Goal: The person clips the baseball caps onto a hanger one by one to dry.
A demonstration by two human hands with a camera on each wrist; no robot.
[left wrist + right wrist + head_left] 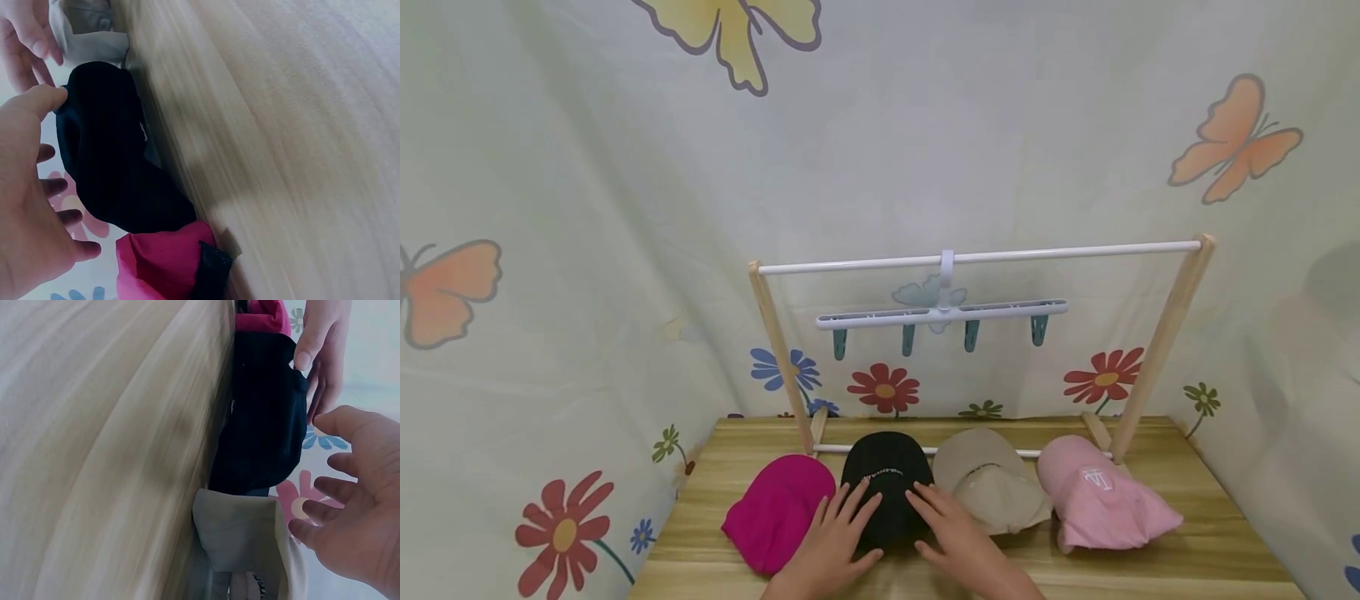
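A black baseball cap [887, 467] lies on the wooden table with pale lettering on its front. My left hand [835, 533] is over its left side, fingers spread and fairly straight. In the left wrist view the left thumb [47, 97] meets the cap's edge; whether it presses is unclear. On the other side, my right hand [958, 537] reaches in with fingers extended, its thumb [337, 422] close to the black cap [262, 419]. Left of it sits a magenta cap [782, 508]; to the right are a beige cap [981, 475] and a pink cap [1097, 500] with a white logo.
Behind the caps stands a rack with wooden posts [1161, 350] and a white top rail [865, 265]. From the rail hangs a white hanger [880, 318] with several teal clips [972, 336]. A patterned cloth [865, 167] surrounds the wooden table [1202, 533].
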